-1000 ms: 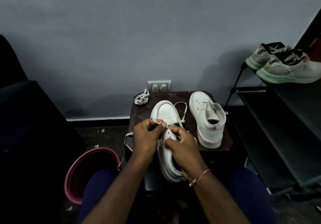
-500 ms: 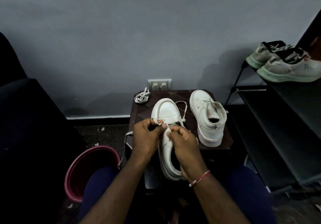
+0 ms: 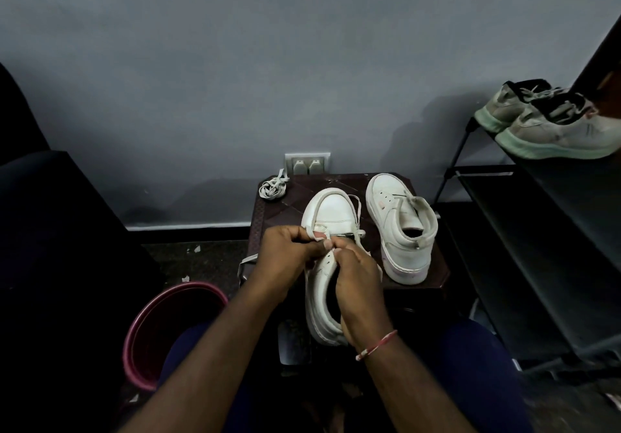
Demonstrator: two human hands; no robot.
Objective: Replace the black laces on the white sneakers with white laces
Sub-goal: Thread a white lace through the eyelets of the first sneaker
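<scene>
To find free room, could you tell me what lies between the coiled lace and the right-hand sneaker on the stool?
In the head view, the toe of the held sneaker lies between the coiled lace and the right-hand sneaker.

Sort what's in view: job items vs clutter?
Job: near sneaker, white lace pinched by left hand, right hand gripping that sneaker, second sneaker, coiled lace.
Clutter: pink bucket, racked shoes, wall socket.
</scene>
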